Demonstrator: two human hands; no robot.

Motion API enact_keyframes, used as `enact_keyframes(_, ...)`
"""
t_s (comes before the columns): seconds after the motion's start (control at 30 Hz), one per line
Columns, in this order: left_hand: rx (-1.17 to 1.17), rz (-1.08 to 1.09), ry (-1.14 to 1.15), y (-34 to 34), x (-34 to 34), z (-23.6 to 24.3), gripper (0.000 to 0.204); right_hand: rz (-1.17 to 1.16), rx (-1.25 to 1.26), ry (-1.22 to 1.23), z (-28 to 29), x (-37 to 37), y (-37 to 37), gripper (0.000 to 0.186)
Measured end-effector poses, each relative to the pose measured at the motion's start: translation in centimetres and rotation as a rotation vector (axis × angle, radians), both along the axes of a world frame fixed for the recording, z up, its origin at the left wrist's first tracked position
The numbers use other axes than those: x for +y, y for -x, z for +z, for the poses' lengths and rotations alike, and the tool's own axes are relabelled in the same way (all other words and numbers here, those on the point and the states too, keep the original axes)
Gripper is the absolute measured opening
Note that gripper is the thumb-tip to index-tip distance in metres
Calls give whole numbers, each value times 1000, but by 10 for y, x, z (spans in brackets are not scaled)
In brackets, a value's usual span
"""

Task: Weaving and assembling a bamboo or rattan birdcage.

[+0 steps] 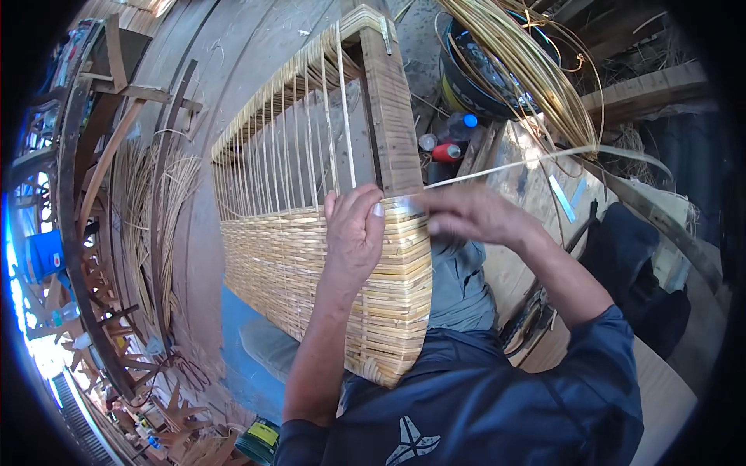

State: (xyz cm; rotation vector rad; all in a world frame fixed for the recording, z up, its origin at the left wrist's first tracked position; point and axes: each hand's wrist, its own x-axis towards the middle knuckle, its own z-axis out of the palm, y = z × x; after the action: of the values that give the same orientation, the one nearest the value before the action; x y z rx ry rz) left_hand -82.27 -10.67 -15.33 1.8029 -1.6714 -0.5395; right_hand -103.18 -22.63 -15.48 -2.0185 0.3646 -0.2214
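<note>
Right hand (474, 213) is pinching the pale flat cane strip (513, 165), running up-right from the half-woven wicker frame panel (311, 264); left hand (353, 233) (fingers curled) is gripping its edge.

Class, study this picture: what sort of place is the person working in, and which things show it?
Probably a cane-weaving workshop. A half-woven panel sits under both hands, a bundle of loose cane strips lies beyond, and bent wooden frames are stacked at the left.

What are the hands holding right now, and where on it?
The left hand grips the half-woven rattan panel at the top edge of its weave, beside the wooden post. The right hand pinches a rattan strip near its woven-in end.
</note>
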Motion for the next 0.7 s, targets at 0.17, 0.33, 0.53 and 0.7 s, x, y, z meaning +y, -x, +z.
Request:
enact_keyframes(0.17,-14,-8,8,0,-2,-1,21,-579,-139,-311,1,5,-2,47)
enact_keyframes(0.33,-70,6,22,1,0,0,21,-115,82,1,-4,23,18,40)
enact_keyframes(0.53,-133,27,-18,8,0,-2,28,-613,457,-17,-50,75,123,37)
enact_keyframes(0.7,-223,6,29,15,-2,3,31,-856,693,-80,-83,131,157,32)
